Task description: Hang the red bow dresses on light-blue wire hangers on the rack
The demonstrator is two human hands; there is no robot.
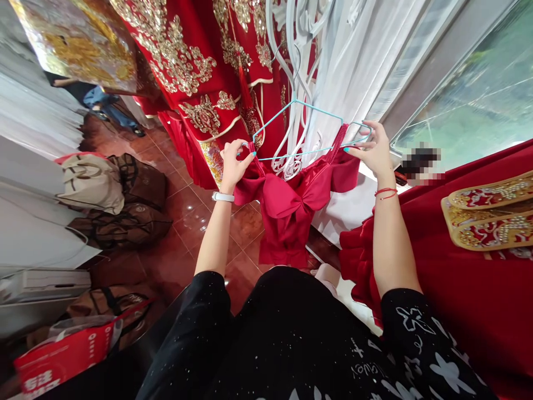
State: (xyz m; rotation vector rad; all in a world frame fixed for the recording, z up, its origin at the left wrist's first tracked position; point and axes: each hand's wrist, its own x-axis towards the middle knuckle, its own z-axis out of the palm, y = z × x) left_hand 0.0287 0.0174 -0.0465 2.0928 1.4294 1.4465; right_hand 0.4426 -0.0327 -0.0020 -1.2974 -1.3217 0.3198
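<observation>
A red dress (287, 203) with a bow-like gathered front hangs between my hands on a light blue wire hanger (318, 111). My left hand (235, 161) pinches the dress strap at the hanger's left end. At the other end, my right hand (375, 151) is closed on the hanger's corner, with the thumb by the right strap, which sits on the hanger. The hanger's hook points away from me, in front of a white scrolled metal stand (306, 66). Below the bodice, the skirt hangs down towards my lap.
Red garments with gold embroidery (183, 61) hang ahead to the left. Brown bags (141, 183) and a red shopping bag (70, 355) lie on the left. Red cloth bearing a gold-trimmed piece (491, 214) spreads on the right. A person's legs (112, 108) show far left.
</observation>
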